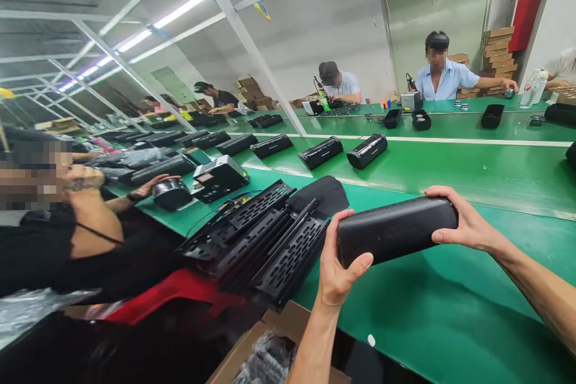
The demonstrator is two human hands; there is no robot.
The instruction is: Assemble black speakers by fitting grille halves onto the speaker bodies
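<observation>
- Gripping a black cylindrical speaker body (396,231) at both ends, a worker's left hand (342,264) and right hand (468,222) lift it just above the green assembly bench (468,288).
- Left hand: fingers spread and curled around the lower end, thumb lying across the black surface.
- Right hand: wrapped over the upper end, fingers on top and thumb beneath.
- Beside the left hand, at the bench's near edge, lies a stack of black slotted grilles (256,240), with a flat black piece of material (321,195) touching it.
- Farther along the bench stand rows of black speaker units (366,151), set apart from one another.
- Below the bench's near edge sits an open cardboard box (265,348), holding something in plastic wrap.
- At the bench's left side, a seated co-worker's hand (148,186) rests on a round black speaker part (171,194), near a boxy black unit (220,179).
- Across the bench, a co-worker in a light blue shirt (443,75) reaches along the far side, a clear water bottle (533,89) off to the right.
</observation>
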